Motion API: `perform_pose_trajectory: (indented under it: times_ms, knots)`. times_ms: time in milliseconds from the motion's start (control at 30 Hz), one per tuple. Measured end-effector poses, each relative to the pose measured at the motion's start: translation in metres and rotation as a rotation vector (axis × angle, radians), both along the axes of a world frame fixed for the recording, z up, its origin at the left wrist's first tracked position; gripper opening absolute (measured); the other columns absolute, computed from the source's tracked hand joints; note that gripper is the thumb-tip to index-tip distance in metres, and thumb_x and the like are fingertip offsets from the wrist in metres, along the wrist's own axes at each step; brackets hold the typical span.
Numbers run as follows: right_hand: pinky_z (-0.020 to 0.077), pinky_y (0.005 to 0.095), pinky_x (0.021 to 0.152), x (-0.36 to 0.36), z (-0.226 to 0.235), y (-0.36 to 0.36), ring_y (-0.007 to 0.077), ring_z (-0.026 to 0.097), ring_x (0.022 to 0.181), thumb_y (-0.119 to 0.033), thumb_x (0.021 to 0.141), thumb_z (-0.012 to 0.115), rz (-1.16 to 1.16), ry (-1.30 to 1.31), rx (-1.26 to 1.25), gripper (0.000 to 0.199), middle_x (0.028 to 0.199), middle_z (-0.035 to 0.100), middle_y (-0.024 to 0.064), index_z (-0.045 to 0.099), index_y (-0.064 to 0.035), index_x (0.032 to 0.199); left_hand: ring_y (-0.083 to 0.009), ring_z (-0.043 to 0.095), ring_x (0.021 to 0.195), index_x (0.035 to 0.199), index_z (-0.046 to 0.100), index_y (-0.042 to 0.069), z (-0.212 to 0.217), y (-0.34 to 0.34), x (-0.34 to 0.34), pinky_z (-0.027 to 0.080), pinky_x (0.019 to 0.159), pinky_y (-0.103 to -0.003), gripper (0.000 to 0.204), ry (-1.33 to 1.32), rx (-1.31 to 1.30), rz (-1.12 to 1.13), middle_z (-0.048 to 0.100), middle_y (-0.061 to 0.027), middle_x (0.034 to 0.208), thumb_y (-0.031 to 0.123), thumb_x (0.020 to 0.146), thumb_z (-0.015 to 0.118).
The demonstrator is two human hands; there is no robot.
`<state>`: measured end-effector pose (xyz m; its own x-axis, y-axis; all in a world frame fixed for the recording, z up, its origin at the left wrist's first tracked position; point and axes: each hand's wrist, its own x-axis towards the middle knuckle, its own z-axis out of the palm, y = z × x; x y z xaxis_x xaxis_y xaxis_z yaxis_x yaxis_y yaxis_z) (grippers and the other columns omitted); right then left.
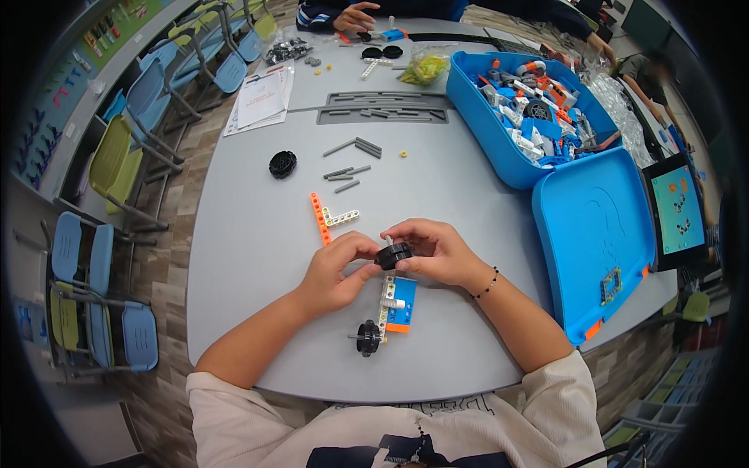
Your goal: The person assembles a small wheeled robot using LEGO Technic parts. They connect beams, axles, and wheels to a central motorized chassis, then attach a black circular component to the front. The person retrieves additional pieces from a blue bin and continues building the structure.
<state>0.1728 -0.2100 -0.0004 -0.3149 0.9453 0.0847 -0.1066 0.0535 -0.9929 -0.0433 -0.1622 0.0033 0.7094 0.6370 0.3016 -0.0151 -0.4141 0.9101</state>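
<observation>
Between my two hands is a black toy wheel (395,255) with a grey axle sticking up out of it. My left hand (337,273) pinches its left side, and my right hand (437,253) grips it from the right. Just below the wheel lies a building-brick assembly: a white beam (384,313), a blue block (402,301) with an orange edge, and a second black wheel (367,338) on a grey axle at the near end. Beyond my left hand, an orange beam (321,218) lies joined to a white beam (343,218).
Farther off lie a loose black wheel (282,164), several grey axles (348,171) and a grey sorting tray (382,115). A blue bin (491,148) of bricks stands at right, its lid (593,242) beside a tablet (677,209). Across the table is another person's hand (356,17).
</observation>
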Motion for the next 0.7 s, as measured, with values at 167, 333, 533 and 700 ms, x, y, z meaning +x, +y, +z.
perform_pose_trajectory:
  times_ms: [167, 333, 533, 700]
  knots:
    - [0.0473, 0.0286, 0.089, 0.0, 0.0, -0.001, 0.0145, 0.058, 0.1, -0.006, 0.079, 0.071, -0.004, 0.066, -0.07, 0.039, 0.106, 0.061, 0.0096, 0.056, 0.0045, 0.114, -0.0191, 0.062, 0.093, 0.1, 0.057, -0.003, -0.002, 0.0, 0.002, 0.051, 0.087, -0.031, 0.015, -0.035, -0.079, -0.011, 0.059, -0.0101, 0.098, 0.001, 0.085, 0.06]
    - [0.0473, 0.0284, 0.089, -0.001, -0.001, 0.0, 0.0148, 0.058, 0.1, -0.007, 0.081, 0.07, -0.002, 0.076, -0.06, 0.037, 0.106, 0.06, 0.0096, 0.056, 0.0038, 0.114, -0.019, 0.062, 0.093, 0.099, 0.057, -0.002, -0.003, 0.0, 0.003, 0.051, 0.087, -0.031, 0.014, -0.039, -0.088, -0.003, 0.059, -0.01, 0.097, 0.002, 0.086, 0.06]
    - [0.0477, 0.0295, 0.086, -0.005, 0.004, -0.009, 0.0159, 0.057, 0.099, -0.017, 0.083, 0.068, -0.19, -0.107, 0.025, 0.037, 0.105, 0.059, 0.009, 0.057, -0.0013, 0.114, -0.0179, 0.063, 0.085, 0.093, 0.057, -0.001, 0.004, 0.003, -0.004, 0.053, 0.081, -0.031, 0.016, 0.122, 0.134, 0.189, 0.06, -0.01, 0.088, 0.002, 0.079, 0.065]
    - [0.0464, 0.0282, 0.078, -0.004, 0.012, -0.036, 0.0162, 0.055, 0.088, -0.017, 0.076, 0.07, -0.232, -0.56, 0.149, 0.035, 0.095, 0.058, 0.0061, 0.057, -0.0043, 0.106, -0.0169, 0.064, 0.074, 0.085, 0.057, 0.0, 0.005, -0.002, -0.007, 0.056, 0.067, -0.029, 0.018, 0.134, 0.323, 0.218, 0.06, -0.0083, 0.084, 0.003, 0.073, 0.07]
